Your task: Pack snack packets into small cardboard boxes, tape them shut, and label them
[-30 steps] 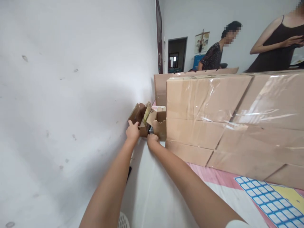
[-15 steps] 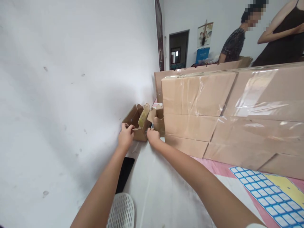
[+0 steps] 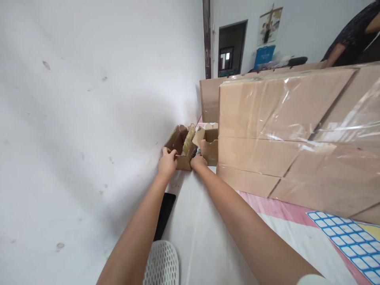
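Note:
Against the wall sits a small open cardboard box (image 3: 184, 163) with ragged top edges and a yellowish strip along its inner right side. My left hand (image 3: 168, 163) grips its near rim at the left corner, the fingers bent over the edge. Just right of this box, in the narrow gap before a second open cardboard box (image 3: 210, 154), is my right hand (image 3: 198, 161). Its fingers are closed near a small dark and silvery thing (image 3: 196, 152), mostly hidden, whose kind I cannot make out.
A large stack of taped cardboard boxes (image 3: 252, 158) rises on the right. Nearer to me lie a black flat object (image 3: 165, 213) and a white perforated object (image 3: 162, 263) by the wall. Beyond the stack a person in dark clothing (image 3: 353, 35) leans over.
The scene has shifted right in view. Both hands stay at the left box. Behind the stack, one person now bends at the right edge, and the other is no longer recognisable.

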`<action>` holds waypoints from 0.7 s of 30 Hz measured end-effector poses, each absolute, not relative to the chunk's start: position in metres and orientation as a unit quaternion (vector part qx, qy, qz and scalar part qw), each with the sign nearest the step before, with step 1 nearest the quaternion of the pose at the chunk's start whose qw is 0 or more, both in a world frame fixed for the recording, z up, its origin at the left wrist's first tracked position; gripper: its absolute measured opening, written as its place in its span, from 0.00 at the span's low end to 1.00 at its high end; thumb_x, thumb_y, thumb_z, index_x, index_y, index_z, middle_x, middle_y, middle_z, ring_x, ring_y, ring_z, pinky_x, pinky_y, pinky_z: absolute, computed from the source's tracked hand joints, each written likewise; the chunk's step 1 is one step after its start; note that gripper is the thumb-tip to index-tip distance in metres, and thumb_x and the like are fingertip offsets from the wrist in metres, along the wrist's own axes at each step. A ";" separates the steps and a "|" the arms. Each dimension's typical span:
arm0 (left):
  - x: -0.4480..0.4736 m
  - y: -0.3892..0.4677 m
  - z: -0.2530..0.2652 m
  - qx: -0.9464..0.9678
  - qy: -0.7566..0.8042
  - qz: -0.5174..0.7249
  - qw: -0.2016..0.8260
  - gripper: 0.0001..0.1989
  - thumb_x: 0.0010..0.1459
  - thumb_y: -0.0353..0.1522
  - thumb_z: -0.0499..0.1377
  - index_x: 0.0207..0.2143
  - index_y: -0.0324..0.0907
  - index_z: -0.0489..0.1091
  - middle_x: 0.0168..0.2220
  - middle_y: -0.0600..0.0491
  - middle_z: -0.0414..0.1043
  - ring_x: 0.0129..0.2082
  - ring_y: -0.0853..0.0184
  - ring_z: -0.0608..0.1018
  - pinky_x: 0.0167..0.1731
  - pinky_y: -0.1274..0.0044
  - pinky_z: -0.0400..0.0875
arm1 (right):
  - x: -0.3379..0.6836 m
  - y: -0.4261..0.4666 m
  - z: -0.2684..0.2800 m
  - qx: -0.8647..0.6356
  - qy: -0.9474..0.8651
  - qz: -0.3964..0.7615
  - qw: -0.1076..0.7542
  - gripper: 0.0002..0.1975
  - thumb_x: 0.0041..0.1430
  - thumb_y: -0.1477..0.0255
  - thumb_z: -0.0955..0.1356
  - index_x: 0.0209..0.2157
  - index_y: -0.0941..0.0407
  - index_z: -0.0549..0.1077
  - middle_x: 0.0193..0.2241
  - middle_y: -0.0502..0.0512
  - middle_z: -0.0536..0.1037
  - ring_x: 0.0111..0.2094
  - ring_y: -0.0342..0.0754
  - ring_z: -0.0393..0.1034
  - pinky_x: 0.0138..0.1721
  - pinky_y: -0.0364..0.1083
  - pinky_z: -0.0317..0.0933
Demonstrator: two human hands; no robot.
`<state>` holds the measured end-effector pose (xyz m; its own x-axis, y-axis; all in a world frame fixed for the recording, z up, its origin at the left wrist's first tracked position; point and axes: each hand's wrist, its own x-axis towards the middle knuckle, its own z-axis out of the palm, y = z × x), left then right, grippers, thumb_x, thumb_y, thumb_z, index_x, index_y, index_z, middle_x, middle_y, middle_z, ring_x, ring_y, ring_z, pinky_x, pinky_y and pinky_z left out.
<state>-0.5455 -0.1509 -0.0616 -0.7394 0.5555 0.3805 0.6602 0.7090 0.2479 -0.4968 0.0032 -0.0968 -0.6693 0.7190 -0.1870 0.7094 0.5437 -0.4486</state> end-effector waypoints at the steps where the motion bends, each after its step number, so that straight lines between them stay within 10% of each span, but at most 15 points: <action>1: -0.546 -0.150 -0.063 -0.331 -0.913 -0.193 0.140 0.12 0.65 0.34 0.54 0.46 0.49 0.75 0.55 0.47 0.60 0.37 0.65 0.76 0.40 0.72 0.72 | -0.499 0.004 -0.095 -0.425 -0.866 0.262 0.004 0.19 0.69 0.65 0.69 0.57 0.57 0.71 0.55 0.61 0.74 0.50 0.54 0.74 0.49 0.57 0.72; 15: -0.469 -0.168 -0.070 -0.244 -0.873 -0.364 0.214 0.13 0.57 0.22 0.52 0.40 0.44 0.72 0.56 0.44 0.51 0.61 0.56 0.63 0.62 0.64 0.62 | -0.411 -0.025 -0.092 -0.385 -0.822 0.412 0.080 0.20 0.57 0.61 0.73 0.46 0.60 0.79 0.45 0.67 0.83 0.47 0.58 0.79 0.42 0.46 0.71; 21: -0.401 -0.202 -0.058 -0.243 -0.821 -0.442 0.268 0.16 0.52 0.19 0.51 0.38 0.43 0.71 0.57 0.44 0.51 0.62 0.58 0.65 0.62 0.66 0.65 | -0.341 -0.058 -0.067 -0.315 -0.747 0.582 0.061 0.17 0.64 0.61 0.65 0.37 0.61 0.75 0.27 0.63 0.82 0.21 0.46 0.73 0.22 0.41 0.61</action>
